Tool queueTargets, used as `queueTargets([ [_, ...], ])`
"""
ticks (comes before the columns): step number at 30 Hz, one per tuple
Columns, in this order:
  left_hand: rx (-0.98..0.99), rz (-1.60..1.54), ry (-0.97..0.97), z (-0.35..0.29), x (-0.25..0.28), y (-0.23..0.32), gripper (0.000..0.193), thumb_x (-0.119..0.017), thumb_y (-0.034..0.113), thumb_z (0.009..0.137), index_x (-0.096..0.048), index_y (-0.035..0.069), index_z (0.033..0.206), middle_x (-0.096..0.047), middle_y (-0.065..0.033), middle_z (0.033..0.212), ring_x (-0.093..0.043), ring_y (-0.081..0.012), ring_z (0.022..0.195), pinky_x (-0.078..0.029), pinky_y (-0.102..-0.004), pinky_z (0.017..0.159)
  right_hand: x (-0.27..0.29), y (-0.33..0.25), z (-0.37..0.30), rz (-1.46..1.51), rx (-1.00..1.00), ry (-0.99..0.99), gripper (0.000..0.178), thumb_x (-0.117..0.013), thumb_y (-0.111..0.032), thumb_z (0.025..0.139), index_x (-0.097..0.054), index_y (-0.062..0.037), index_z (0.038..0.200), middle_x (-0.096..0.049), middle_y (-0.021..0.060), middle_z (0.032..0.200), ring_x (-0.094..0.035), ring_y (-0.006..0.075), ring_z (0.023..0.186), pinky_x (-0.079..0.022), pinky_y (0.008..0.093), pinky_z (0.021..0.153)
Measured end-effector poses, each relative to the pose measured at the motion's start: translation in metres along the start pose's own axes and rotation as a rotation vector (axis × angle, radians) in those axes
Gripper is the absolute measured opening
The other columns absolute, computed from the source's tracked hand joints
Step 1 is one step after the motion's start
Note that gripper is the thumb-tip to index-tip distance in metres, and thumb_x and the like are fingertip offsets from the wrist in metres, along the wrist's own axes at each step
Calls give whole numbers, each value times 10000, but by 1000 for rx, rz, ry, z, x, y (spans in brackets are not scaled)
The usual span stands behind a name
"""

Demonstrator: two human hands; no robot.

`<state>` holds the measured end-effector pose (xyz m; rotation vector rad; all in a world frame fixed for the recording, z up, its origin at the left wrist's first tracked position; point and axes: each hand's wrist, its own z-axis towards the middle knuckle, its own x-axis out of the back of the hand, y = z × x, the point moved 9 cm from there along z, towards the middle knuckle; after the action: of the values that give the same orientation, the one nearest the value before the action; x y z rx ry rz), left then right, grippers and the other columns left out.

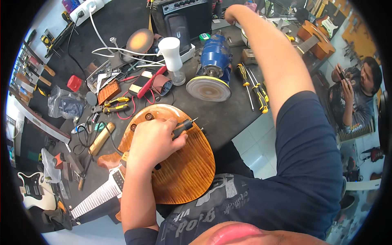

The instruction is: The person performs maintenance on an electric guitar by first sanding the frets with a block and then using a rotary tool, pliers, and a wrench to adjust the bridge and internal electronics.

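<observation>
R hand [233,15] is sitting nr 1 o'clock at the top edge, fingers mostly hidden past the wrist; can't tell if it's spread or pinching. L hand [158,138], twd 8 o'clock from ctr, is curling thumb & fingers round a pen-shaped tool [182,128], hiding most of its handle; the thin metal tip is pointing to 2, contact w/ anything unclear. L forearm is blocking part of the amber guitar [185,167], which is lying nr ctr, twd 7, its neck running out to 8; the dark T-shirt [261,204] is covering its lower edge. Round black rim is cutting off the corners; far R bits are blurring.

Dark tabletop [222,120] is carrying everything, w/ pale tiled floor [261,147] showing at 4. A 2nd person [355,108] is sitting at 3, holding up a small dark item. Acoustic guitar [316,41] is leaning at 2; white guitar body [41,190] is lying at 8.

Blue motor w/ round disc [209,89] is standing at 12, blk amp [200,18] behind, white dispenser [169,53] at 11. Yel/blk screwdrivers [260,98] are lying at 2, pliers [116,108] at 9, cables [143,55] tangling approx 11.
</observation>
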<state>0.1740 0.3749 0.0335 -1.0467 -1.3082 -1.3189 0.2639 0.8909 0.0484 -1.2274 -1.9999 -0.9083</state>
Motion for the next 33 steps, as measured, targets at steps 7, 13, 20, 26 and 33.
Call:
queueTargets([
  [7, -42, -50, 60, -5, -2, -3, 316, -782, 347, 851, -707, 42, 891, -702, -126, 675, -710, -341, 648, -577, -477, 654, -23, -43, 65, 177, 87, 447, 456, -800, -143, 841, -783, -96, 1294, -698, 163, 1433, -681, 384, 1303, -561, 537, 1062],
  [13, 12, -28, 5, -2, 1, -1, 354, -769, 391, 860, -727, 40, 879, -699, -143, 684, -715, -348, 653, -576, -484, 651, -35, -30, 137, 121, 123, 761, 378, -578, -218, 996, -768, -45, 1273, -694, 209, 1411, -691, 379, 1285, -560, 507, 1073],
  [20, -22, -38, -36, -4, -2, -5, 378, -733, 411, 879, -750, 33, 877, -694, -163, 685, -714, -360, 663, -576, -481, 654, -3, -28, 84, 2, 229, 1033, 255, -642, -151, 914, -794, 18, 1029, -769, 291, 1101, -756, 447, 1078, -608, 519, 942],
  [26, -24, -36, -15, -25, 11, -11, 369, -719, 404, 891, -752, 36, 895, -710, -150, 705, -732, -348, 709, -587, -481, 673, 19, -1, -77, 0, 100, 1012, 296, -658, -160, 900, -772, -7, 1126, -787, 241, 1063, -762, 419, 1031, -599, 509, 870],
  [33, 144, 133, 79, -107, 83, -82, 296, -725, 344, 868, -759, 67, 967, -692, -141, 714, -719, -336, 716, -574, -473, 680, -59, -165, -343, 774, 1069, 691, 240, -769, -165, 875, -659, 25, 974, -775, 118, 940, -719, 174, 731, -590, 338, 696],
])
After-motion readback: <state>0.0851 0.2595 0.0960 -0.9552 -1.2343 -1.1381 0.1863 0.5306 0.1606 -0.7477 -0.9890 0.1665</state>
